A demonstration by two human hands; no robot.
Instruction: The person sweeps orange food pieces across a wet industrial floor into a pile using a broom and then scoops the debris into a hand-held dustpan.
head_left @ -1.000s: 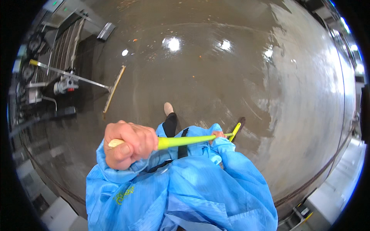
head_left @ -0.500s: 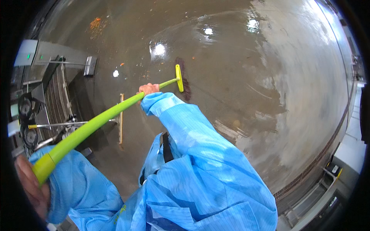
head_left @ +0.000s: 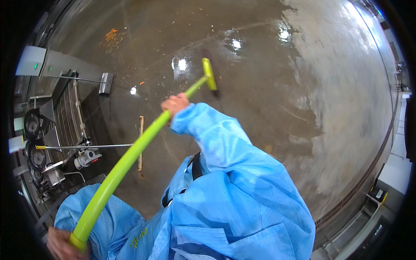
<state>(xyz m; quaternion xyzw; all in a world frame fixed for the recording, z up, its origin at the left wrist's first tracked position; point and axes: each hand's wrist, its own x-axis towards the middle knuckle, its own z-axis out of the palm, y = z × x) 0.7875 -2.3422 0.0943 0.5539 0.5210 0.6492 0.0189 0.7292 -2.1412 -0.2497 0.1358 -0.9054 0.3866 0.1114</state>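
My right hand (head_left: pixel 175 104) is closed around the lower part of the long green handle of a push broom (head_left: pixel 125 162). At the lower left, my left hand (head_left: pixel 65 245) grips the handle's top end. Beyond my right hand, the broom's narrow yellow-green head (head_left: pixel 209 74) is over the wet brown floor (head_left: pixel 260 86). Only a little of its dark bristles shows, and whether they touch the floor I cannot tell. Blue sleeves cover both my arms.
Orange scraps (head_left: pixel 112 40) lie at the far left, with smaller bits scattered nearer. A metal long-handled dustpan (head_left: pixel 106 84) and a wood-edged floor squeegee (head_left: pixel 141 143) are on the left, beside a slatted machine (head_left: pixel 69 112). A drain grate (head_left: pixel 342 208) runs along the right.
The broom head has moved away from me and slightly right, and its bristles show less. My right hand has gone right; my left hand has moved down and right.
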